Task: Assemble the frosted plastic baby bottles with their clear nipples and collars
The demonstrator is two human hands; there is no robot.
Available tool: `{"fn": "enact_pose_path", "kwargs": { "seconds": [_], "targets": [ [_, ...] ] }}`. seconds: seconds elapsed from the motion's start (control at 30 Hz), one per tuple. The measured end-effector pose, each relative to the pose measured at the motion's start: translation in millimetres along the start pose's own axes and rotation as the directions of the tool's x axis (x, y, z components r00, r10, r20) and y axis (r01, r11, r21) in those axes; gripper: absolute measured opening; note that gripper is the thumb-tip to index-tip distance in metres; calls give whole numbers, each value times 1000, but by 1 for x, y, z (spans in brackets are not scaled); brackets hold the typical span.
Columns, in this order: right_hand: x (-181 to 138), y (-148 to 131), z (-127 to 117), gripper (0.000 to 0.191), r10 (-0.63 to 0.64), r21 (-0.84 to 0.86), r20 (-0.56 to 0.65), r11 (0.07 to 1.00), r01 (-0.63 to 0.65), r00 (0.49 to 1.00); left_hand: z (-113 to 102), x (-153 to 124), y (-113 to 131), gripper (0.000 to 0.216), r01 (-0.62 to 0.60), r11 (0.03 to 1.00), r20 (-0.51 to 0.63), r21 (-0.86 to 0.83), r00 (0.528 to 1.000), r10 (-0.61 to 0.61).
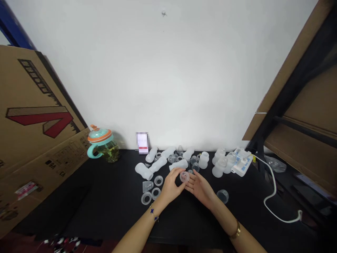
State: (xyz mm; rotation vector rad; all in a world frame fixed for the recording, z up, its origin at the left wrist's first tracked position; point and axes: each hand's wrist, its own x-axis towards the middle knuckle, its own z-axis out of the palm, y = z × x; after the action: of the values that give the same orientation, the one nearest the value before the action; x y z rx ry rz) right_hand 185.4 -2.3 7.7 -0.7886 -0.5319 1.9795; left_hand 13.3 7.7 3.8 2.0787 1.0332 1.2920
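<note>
My left hand (171, 186) pinches a translucent bottle collar ring (184, 176) by its rim, between thumb and fingers. My right hand (201, 189) is held close on the other side, palm turned in and fingers stretched out behind the ring; whether they touch it I cannot tell. Loose collar rings (146, 198) and a clear cup-shaped cap (147, 186) lie left of my left hand. Beyond both hands are milky white baby bottles (158, 163), several on their sides, among small clear domed parts (195, 167). To the right of my right hand rests a clear domed cap (222, 196).
More bottles (219, 166) stand at the right, beside a white power strip (242, 164) whose cable (275, 189) runs to the right. A teapot (102, 144) stands at the left by a cardboard box (34, 123). A phone (142, 143) leans on the white wall (168, 80).
</note>
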Motion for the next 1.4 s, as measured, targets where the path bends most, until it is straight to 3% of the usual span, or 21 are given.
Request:
{"fn": "enact_pose_path", "kwargs": {
  "seconds": [0.4,0.63,0.8,1.1,1.4],
  "targets": [
    [0,0,2,42,7,18,-15,1000,-7,1000,0,0,1,44,-17,999,36,27,999,16],
    [0,2,-2,30,-29,-29,-21,999,28,999,1,0,4,41,-7,1000,50,20,999,6],
    [-2,3,-2,35,-80,-52,-29,996,78,996,0,0,2,33,-10,1000,-1,16,1000,10],
    [-1,2,-3,36,-61,-48,-37,997,59,997,1,-1,-6,11,8,1000,-48,6,999,-7],
    [-1,3,-5,37,-61,-70,-19,996,59,998,1,-1,-6,9,7,1000,-75,12,997,-7]
  ]
}}
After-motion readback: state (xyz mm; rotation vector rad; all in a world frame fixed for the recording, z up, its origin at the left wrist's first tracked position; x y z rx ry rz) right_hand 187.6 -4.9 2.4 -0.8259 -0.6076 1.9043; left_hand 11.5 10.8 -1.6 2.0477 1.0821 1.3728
